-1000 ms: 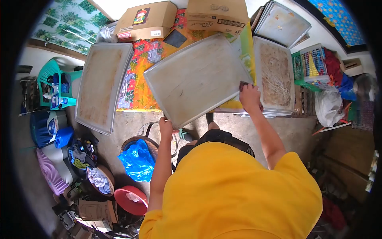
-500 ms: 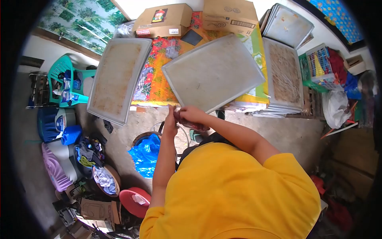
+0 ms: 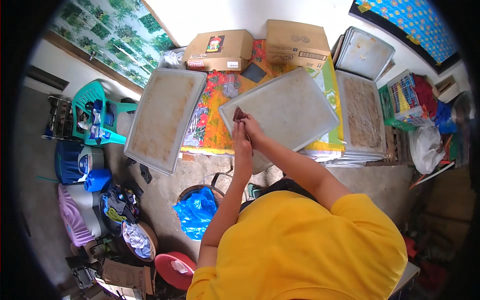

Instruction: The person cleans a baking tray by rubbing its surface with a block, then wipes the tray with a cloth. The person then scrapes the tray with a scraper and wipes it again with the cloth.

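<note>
A: Where's the metal tray (image 3: 287, 107), seen from the hands?
B: Below them, mostly off to the right and away from the body. Both hands hover or rest over its left part; contact is hard to judge.
A: Lie of it?
B: Aslant on the tabletop (image 3: 216, 136). Long axis from near left to far right; near corner juts past the front edge.
A: Nearer hand?
B: Little in it. Right hand (image 3: 254, 129) has crossed in to meet the left hand (image 3: 242, 144).
A: Grips?
B: Right is closed round a brown crumpled cloth (image 3: 239, 114). Left has fingers out straight against the right; whether it pinches any cloth, can't tell.
A: Cloth's direction?
B: Free end points away from the body, a touch left, over the tray's left end. Rest hidden in the hands, so long axis uncertain.
</note>
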